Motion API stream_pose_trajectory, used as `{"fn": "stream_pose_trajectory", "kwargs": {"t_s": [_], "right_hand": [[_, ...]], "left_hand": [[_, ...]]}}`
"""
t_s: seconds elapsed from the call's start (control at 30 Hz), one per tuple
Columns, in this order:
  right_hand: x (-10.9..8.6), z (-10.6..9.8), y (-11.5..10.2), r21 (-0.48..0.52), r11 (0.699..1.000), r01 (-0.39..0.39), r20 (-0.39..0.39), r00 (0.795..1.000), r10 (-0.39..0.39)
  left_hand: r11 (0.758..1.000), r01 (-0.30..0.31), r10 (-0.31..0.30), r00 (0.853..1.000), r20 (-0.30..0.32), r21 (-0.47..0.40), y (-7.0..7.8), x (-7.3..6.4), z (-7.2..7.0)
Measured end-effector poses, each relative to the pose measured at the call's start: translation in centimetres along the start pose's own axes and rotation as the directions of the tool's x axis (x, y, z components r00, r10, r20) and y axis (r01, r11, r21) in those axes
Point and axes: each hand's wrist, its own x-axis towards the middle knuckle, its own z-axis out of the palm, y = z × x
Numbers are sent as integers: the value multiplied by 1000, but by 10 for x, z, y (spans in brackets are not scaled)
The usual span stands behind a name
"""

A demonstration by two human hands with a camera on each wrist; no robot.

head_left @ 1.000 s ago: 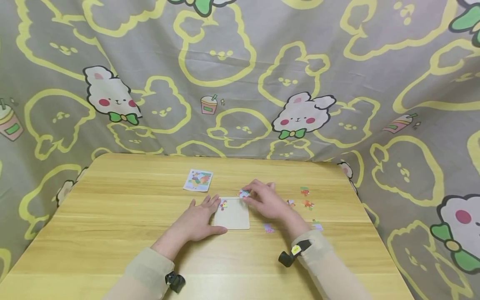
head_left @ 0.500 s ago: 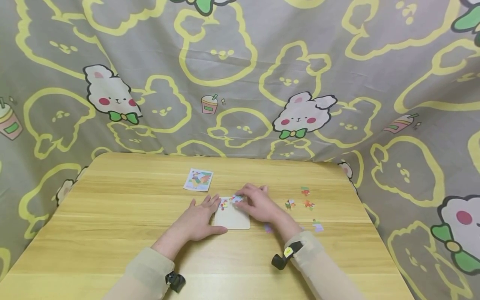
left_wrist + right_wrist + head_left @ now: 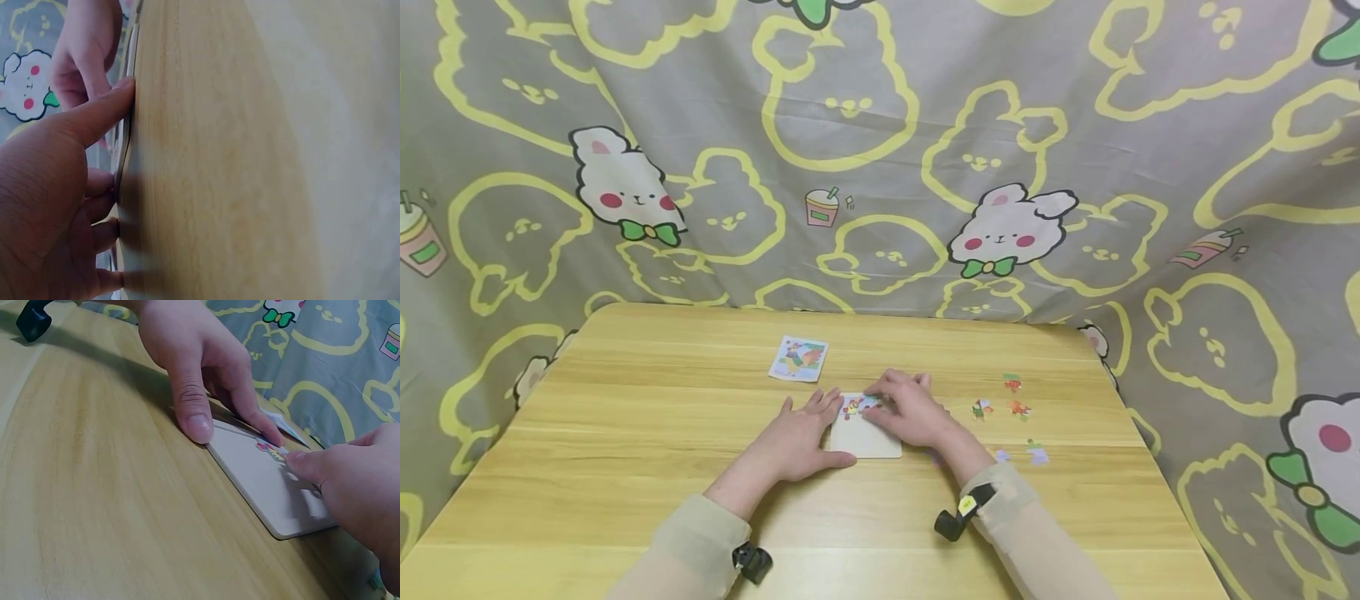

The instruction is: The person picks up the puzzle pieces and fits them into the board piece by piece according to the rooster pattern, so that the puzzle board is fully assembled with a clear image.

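Note:
A square off-white puzzle board lies on the wooden table between both hands. My left hand rests along its left side with fingers spread; in the right wrist view its thumb presses the board's near corner. A colourful puzzle piece sits in the board's far left part. Right beside it, my right hand pinches another jigsaw piece between thumb and fingers, low over the board's far edge. The right fingers partly cover that piece. In the right wrist view, the right thumb comes down beside the printed pieces.
Right of the board lie several loose puzzle pieces, among them an orange piece, a green and red piece and a lilac piece. A small picture card lies behind the left hand. Patterned cloth hangs behind the table.
My right hand has moved left and slightly nearer, bringing its piece from the board's far right corner up against the piece at the far left. The left hand has stayed put.

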Motion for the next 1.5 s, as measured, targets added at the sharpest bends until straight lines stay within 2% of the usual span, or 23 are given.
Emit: {"fn": "stream_pose_trajectory", "kwargs": {"t_s": [0.23, 0.5, 0.9, 1.17, 1.5], "right_hand": [[1, 5, -3, -18, 1000, -8, -30, 1000, 7], [2, 9, -4, -16, 1000, 2, -63, 998, -3], [3, 9, 1, -9, 1000, 6, -42, 999, -6], [3, 7, 0, 9, 1000, 0, -30, 1000, 1], [3, 8, 2, 0, 1000, -15, -18, 1000, 15]], "left_hand": [[1000, -6, 6, 1000, 3, 16, 1, 0, -1], [997, -8, 6, 1000, 22, 76, 4, 0, -5], [992, -49, 47, 999, 22, 117, 13, 4, -1], [993, -25, 22, 999, 29, 117, 12, 6, 1], [995, -21, 21, 1000, 6, 100, 14, 7, 1]]}}
